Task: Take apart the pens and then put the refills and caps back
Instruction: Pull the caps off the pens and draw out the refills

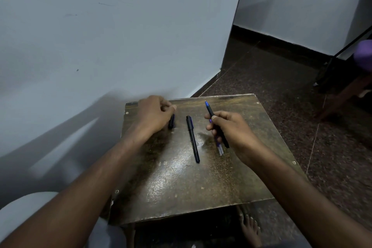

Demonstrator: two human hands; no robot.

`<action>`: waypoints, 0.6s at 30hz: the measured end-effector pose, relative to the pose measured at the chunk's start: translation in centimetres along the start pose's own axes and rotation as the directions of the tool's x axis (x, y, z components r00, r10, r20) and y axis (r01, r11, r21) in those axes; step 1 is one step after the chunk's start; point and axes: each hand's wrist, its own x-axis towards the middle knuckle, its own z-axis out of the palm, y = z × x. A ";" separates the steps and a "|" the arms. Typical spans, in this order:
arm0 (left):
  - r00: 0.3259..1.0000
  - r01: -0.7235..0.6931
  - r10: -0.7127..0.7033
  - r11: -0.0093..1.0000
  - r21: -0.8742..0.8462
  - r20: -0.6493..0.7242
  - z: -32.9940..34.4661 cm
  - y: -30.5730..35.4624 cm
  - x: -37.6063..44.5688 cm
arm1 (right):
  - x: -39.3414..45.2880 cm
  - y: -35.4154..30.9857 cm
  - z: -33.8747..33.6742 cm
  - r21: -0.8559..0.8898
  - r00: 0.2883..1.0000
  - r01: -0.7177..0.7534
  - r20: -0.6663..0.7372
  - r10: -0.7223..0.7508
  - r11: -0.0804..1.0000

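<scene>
A capped black pen (192,139) lies along the middle of the small brown table (181,183). My right hand (231,129) grips an uncapped black pen (209,109) with its blue tip pointing away from me. Under that hand a clear refill with a blue part (220,149) lies on the table. My left hand (155,113) is curled at the table's far left, fingers closed over a short black cap (171,122) that rests on the surface. How firmly that hand grips the cap cannot be seen.
A pale wall stands just behind and left of the table. Dark speckled floor lies to the right, with a wooden chair leg (342,96) and a black stand (330,66) at far right. A bare foot (249,227) shows under the table's near edge.
</scene>
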 end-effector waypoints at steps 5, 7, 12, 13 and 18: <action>0.980 -0.014 0.076 0.950 -0.311 0.185 0.0 1.3 -0.8 | -0.7 -0.7 0.8 0.237 0.995 -0.028 0.104 0.003 0.971; 0.947 0.055 0.097 0.891 -0.451 0.308 0.7 2.0 -1.4 | -1.0 -0.8 1.4 0.300 0.988 -0.037 0.157 -0.011 0.953; 0.923 0.100 0.144 0.805 -0.584 0.357 1.2 2.4 -1.8 | -1.6 -0.6 1.8 0.286 0.969 -0.026 0.243 -0.046 0.958; 0.923 0.107 0.139 0.801 -0.589 0.358 1.1 2.3 -1.8 | -1.6 -0.6 1.8 0.284 0.966 -0.027 0.256 -0.049 0.958; 0.960 0.037 0.153 0.759 -0.651 0.234 1.3 2.5 -2.4 | -1.7 -0.7 1.3 0.195 0.968 0.008 0.243 -0.057 0.981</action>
